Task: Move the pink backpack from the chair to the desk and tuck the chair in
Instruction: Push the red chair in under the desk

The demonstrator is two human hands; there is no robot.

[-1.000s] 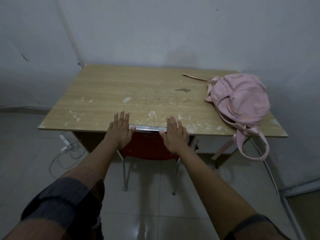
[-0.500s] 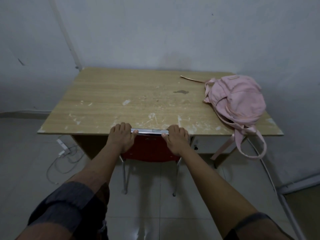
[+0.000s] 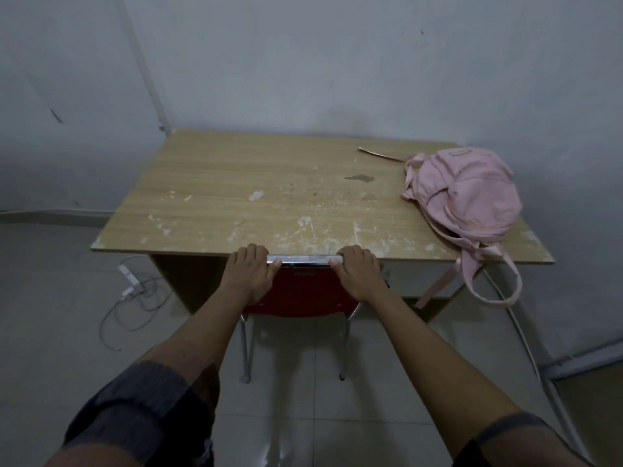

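The pink backpack [image 3: 468, 193] lies on the right part of the wooden desk [image 3: 236, 183], its straps hanging over the front edge. The red chair [image 3: 303, 291] stands pushed under the desk's front edge, its metal top rail level with the edge and its seat hidden below. My left hand [image 3: 251, 274] grips the left end of the rail. My right hand [image 3: 359, 273] grips the right end.
The desk sits in a corner between grey walls. A white power strip with cables [image 3: 129, 281] lies on the tiled floor at the left. A pipe [image 3: 526, 348] runs down the floor at the right, below the hanging straps.
My fingers were spread flat over the chair back a second ago; both hands have now curled shut around the top rail. The chair sits against the desk edge.
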